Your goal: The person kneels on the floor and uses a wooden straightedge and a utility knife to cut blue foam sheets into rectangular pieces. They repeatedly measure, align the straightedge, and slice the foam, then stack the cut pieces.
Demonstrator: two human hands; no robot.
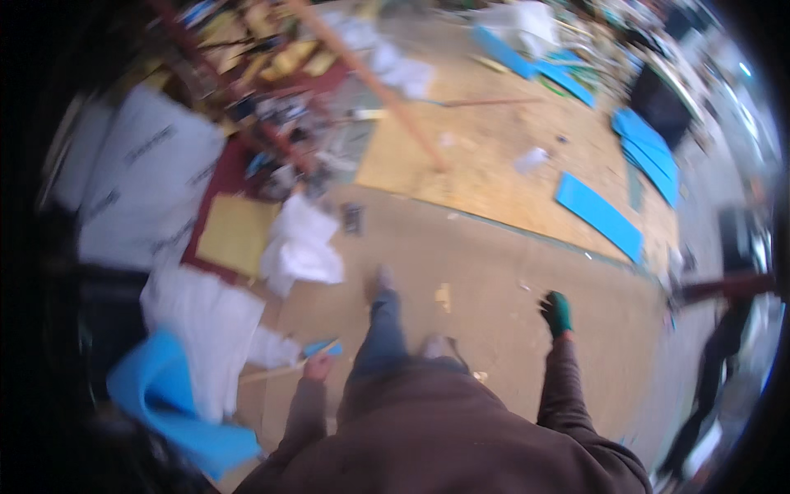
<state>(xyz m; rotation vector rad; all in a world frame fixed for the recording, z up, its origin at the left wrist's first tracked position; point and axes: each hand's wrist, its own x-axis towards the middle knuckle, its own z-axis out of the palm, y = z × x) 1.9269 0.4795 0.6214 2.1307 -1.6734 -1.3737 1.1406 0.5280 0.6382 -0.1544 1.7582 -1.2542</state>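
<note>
Low on the left, my bare left hand (pixel 316 368) is closed round a thin, pale stick (pixel 276 374), which looks like wood and slants across it. Just beyond the fingers shows a small blue piece (pixel 322 349); blur hides whether the hand touches it. My right hand (pixel 557 314), in a green glove with dark fingertips, hangs over the brown floor covering (pixel 485 321) to the right. Its fingers are slightly apart, with nothing visible in them.
White crumpled sheeting (pixel 202 329) and a curled blue sheet (pixel 152 387) lie at my left. Ahead is a plywood panel (pixel 485 156) with a blue strip (pixel 599 216) on it. Mixed scrap (pixel 288 62) is heaped at far left. A reddish bar (pixel 724 287) juts in from the right.
</note>
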